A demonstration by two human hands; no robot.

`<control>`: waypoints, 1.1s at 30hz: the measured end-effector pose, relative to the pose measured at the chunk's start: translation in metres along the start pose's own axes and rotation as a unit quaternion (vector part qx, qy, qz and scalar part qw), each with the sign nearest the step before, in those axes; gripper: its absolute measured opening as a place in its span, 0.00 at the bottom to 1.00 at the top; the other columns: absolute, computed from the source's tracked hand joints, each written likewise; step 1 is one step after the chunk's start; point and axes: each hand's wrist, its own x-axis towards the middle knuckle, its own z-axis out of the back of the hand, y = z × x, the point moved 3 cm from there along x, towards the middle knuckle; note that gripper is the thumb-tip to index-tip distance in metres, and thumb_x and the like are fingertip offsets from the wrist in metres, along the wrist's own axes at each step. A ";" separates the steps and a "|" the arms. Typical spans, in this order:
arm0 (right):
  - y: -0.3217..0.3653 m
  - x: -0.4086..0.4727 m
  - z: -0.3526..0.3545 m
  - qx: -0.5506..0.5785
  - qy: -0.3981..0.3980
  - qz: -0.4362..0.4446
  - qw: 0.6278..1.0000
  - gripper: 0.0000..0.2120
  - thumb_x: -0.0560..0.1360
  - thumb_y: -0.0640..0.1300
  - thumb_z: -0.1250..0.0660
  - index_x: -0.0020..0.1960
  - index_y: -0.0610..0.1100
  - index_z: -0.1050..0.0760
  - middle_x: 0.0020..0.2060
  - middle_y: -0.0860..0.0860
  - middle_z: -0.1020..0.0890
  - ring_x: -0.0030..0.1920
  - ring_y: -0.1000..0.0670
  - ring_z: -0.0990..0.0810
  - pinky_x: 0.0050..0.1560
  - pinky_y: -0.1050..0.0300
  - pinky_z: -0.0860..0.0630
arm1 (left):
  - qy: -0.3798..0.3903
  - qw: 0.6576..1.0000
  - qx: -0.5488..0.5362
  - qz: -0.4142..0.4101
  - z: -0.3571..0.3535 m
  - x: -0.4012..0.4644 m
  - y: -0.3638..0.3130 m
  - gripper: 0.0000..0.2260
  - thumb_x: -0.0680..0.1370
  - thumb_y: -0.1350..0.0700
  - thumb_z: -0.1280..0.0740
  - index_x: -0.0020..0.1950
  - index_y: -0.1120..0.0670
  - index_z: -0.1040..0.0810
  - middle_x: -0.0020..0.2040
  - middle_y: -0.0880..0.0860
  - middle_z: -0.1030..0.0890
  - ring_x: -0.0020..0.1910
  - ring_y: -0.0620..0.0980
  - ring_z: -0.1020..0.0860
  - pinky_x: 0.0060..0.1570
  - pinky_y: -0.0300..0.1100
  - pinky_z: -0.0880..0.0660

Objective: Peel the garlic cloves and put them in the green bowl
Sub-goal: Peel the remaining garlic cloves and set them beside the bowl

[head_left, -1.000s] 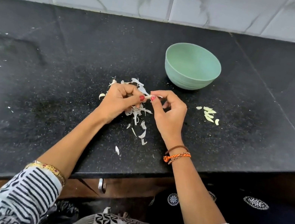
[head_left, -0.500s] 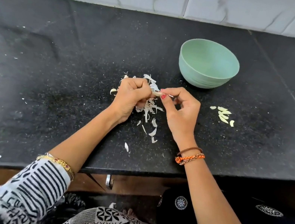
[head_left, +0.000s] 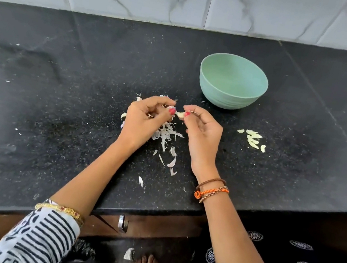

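A: Hands first, as I see them from my end. The left hand [head_left: 144,121] and the right hand [head_left: 202,134] each pinch one end of a small pale garlic clove [head_left: 180,114], thumb and forefinger clamped on it just above the black speckled stone worktop [head_left: 55,110].

B: Anything different from a moment back?

A: The hands have drawn slightly apart, so the clove now shows between the red-nailed thumbs, where it was mostly covered. I judge the skin is coming loose, though I cannot tell how much is left.

B: And around them?

A: A heap of white papery skins [head_left: 167,135] lies under the left hand. Peeled cloves [head_left: 253,139] lie right of the right hand. The green round bowl [head_left: 233,81] stands beyond, looking empty, so no transfer yet.
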 end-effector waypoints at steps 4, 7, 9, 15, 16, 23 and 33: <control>-0.001 0.000 -0.001 -0.039 0.012 0.007 0.999 0.12 0.75 0.31 0.37 0.53 0.45 0.24 0.35 0.46 0.21 0.37 0.61 0.23 0.43 0.70 0.27 | 0.051 0.999 -0.002 -0.002 -0.003 -0.001 -0.004 0.04 0.73 0.58 0.33 0.46 0.53 0.20 0.35 0.40 0.18 0.36 0.39 0.23 0.40 0.32 0.27; -0.002 0.000 0.002 -0.056 -0.015 0.012 0.998 0.12 0.73 0.32 0.34 0.47 0.48 0.25 0.39 0.47 0.18 0.39 0.60 0.21 0.43 0.70 0.27 | 0.053 0.998 -0.020 -0.004 -0.002 -0.002 -0.006 0.05 0.73 0.59 0.33 0.46 0.53 0.20 0.34 0.40 0.18 0.35 0.37 0.24 0.38 0.30 0.29; -0.003 0.000 0.003 -0.062 -0.020 0.006 0.998 0.08 0.72 0.31 0.33 0.46 0.43 0.23 0.37 0.51 0.19 0.37 0.61 0.21 0.41 0.70 0.27 | 0.052 0.998 -0.016 -0.005 -0.003 -0.002 -0.005 0.04 0.73 0.59 0.34 0.45 0.53 0.20 0.33 0.40 0.19 0.34 0.36 0.24 0.37 0.29 0.30; -0.006 -0.001 0.003 -0.099 -0.027 0.017 0.995 0.07 0.72 0.33 0.32 0.50 0.36 0.19 0.39 0.57 0.19 0.40 0.62 0.20 0.45 0.68 0.24 | 0.054 0.998 0.019 0.027 -0.004 -0.002 -0.002 0.05 0.71 0.60 0.33 0.39 0.51 0.20 0.31 0.44 0.20 0.33 0.44 0.27 0.34 0.32 0.30; -0.006 -0.001 0.003 -0.105 -0.028 0.015 0.994 0.08 0.72 0.33 0.32 0.50 0.36 0.19 0.39 0.56 0.19 0.41 0.61 0.20 0.46 0.68 0.24 | 0.052 0.998 0.026 0.030 -0.004 -0.002 -0.003 0.04 0.71 0.59 0.33 0.38 0.52 0.20 0.32 0.45 0.21 0.32 0.45 0.28 0.34 0.33 0.30; -0.008 0.001 0.002 -0.154 -0.018 0.041 0.987 0.08 0.73 0.34 0.33 0.50 0.37 0.19 0.45 0.46 0.16 0.43 0.56 0.19 0.47 0.66 0.23 | 0.042 0.993 0.106 0.001 -0.005 -0.006 -0.005 0.09 0.73 0.70 0.34 0.39 0.57 0.20 0.29 0.51 0.25 0.26 0.39 0.32 0.29 0.27 0.35; -0.012 0.001 -0.002 -0.153 0.072 0.019 0.985 0.15 0.73 0.31 0.34 0.59 0.38 0.24 0.36 0.54 0.20 0.37 0.63 0.22 0.46 0.70 0.26 | -0.060 0.997 0.040 0.033 0.002 -0.007 -0.005 0.05 0.70 0.60 0.38 0.35 0.55 0.25 0.31 0.52 0.26 0.29 0.40 0.33 0.31 0.32 0.34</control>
